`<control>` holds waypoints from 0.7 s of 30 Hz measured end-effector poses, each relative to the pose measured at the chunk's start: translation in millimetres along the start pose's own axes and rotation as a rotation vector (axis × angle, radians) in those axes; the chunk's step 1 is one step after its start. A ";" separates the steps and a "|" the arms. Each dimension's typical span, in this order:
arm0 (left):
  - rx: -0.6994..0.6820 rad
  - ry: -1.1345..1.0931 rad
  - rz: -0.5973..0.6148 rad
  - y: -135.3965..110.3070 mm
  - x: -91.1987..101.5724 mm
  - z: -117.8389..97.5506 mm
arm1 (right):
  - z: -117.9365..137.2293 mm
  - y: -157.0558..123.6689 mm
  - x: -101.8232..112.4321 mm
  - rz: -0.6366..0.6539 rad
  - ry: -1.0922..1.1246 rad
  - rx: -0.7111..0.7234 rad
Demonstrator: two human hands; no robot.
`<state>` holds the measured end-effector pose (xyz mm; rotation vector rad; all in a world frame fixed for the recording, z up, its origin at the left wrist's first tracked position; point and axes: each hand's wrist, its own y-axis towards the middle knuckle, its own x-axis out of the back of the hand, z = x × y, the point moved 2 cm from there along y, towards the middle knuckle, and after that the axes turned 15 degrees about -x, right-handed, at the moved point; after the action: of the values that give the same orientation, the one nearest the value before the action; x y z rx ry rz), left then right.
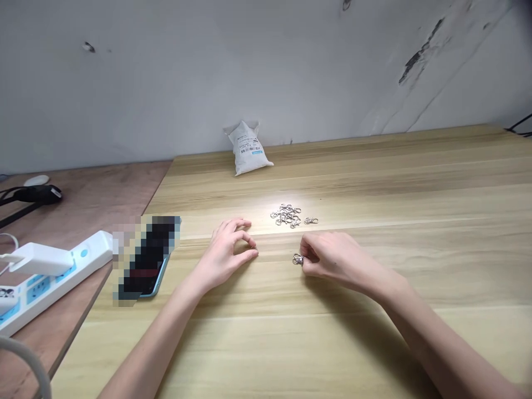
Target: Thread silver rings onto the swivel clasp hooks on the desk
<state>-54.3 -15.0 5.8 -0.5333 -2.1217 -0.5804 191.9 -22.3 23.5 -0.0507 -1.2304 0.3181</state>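
Note:
My right hand (330, 255) pinches a silver metal swivel clasp (297, 259) between thumb and fingers, its looped end pointing left. To the left, my left hand (228, 252) has thumb and index finger brought together just above the table; a tiny glint shows at the tips, too small to name. Beyond both hands lies a small pile of similar silver clasps (286, 215). One separate clasp (311, 220) rests just right of the pile, nearest to my right hand.
A white plastic packet (249, 148) with a printed label stands against the wall. Left of my arm lies a phone (152, 257), its screen blurred out. A white power strip (62, 277) with a plugged-in charger (40, 259) and black cables (31, 197) occupy the brown surface at left.

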 end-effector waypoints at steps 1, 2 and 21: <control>0.007 -0.014 0.002 -0.2 -0.4 0.4 | 0.2 -0.4 -0.3 0.002 -0.005 0.000; 0.013 -0.026 0.005 -0.3 -0.8 0.6 | 0.3 -0.9 -0.6 0.001 -0.009 0.004; -0.218 0.140 -0.124 2.6 2.1 -14.3 | 5.2 3.9 -3.1 -0.122 -0.033 0.112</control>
<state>-45.1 -20.7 15.7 -0.4678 -1.9798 -0.9004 185.3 -20.1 21.5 0.1266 -1.2401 0.2819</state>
